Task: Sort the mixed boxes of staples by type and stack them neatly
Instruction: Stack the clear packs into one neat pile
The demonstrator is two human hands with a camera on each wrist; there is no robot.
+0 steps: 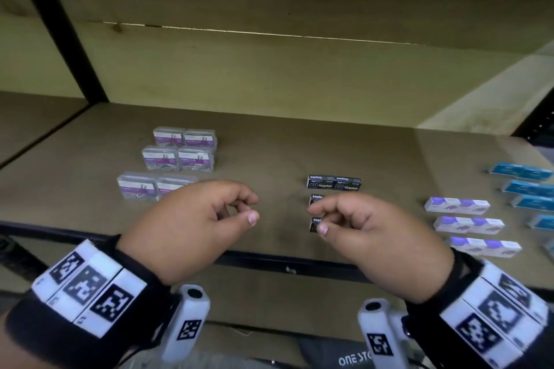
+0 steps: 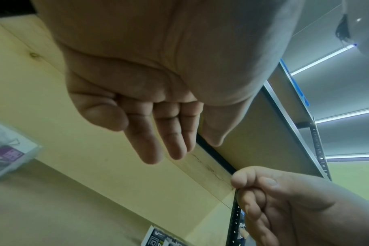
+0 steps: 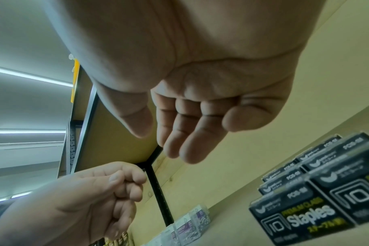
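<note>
Black "10 Staples" boxes (image 1: pixel 333 182) sit on the shelf (image 1: pixel 269 144) at centre-right in three rows; the two nearer rows are partly hidden behind the right hand (image 1: pixel 368 231). White-purple boxes (image 1: pixel 467 225) at 3 o'clock, blue boxes (image 1: pixel 527 186) beyond them. Clear paper clip cases (image 1: pixel 177 156) at 10 o'clock. Left hand (image 1: pixel 192 219) hovers; both hands apart, fingers loosely curled, holding nothing.

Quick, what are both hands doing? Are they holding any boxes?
Left hand: open, fingers loosely curled, holding nothing.
Right hand: open, fingers loosely curled, holding nothing.
</note>
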